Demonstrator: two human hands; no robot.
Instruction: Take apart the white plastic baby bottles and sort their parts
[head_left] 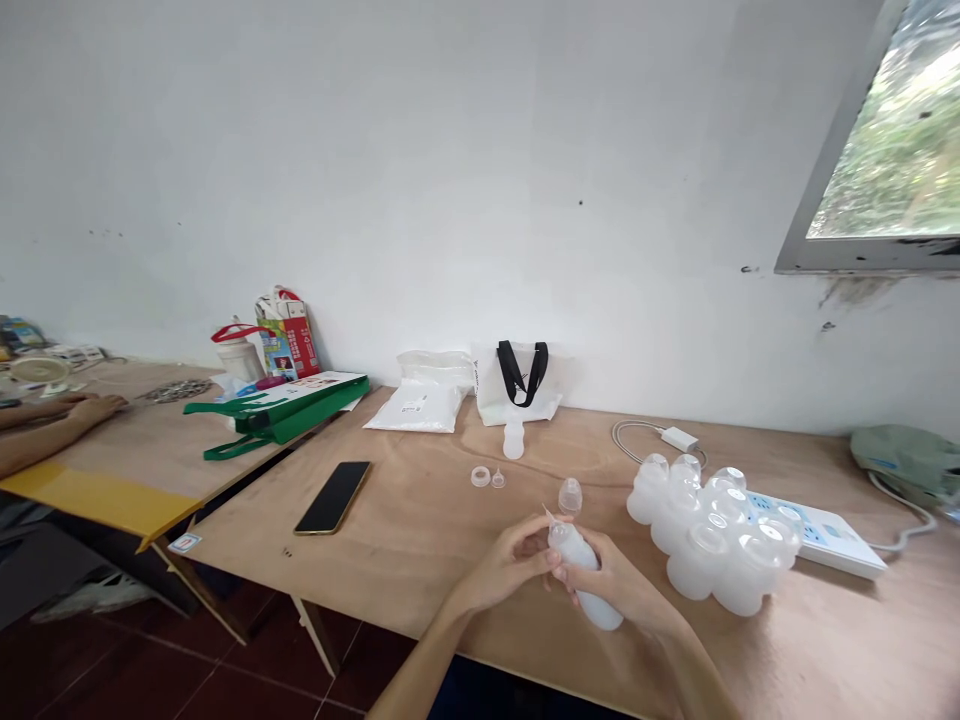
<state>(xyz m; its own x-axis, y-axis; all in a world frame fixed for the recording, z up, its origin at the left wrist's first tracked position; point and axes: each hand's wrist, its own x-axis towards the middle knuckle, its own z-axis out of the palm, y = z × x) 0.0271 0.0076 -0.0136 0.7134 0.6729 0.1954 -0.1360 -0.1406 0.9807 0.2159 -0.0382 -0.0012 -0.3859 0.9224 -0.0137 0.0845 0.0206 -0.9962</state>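
Bottle (577, 547) aslant in right grip (616, 577), narrow end seemingly against left grip (511, 566)

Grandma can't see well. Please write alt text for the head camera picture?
A person's left hand and right hand hold a tilted whitish bottle above a wooden table; a black phone lies left, clustered bottles stand right.

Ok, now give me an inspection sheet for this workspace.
Surface: brown wooden table
Job's things: held bottle, second bottle, transparent ring, small transparent piece, transparent cap, bottle cluster
Clutter: phone, white package, black-handled bag
Left hand: fingers at the held bottle's top
Right hand: around its body
Cables: grey cable with white adapter; pale cable beside power strip
Surroundings: white wall; window upper right; another person's arms at the left table
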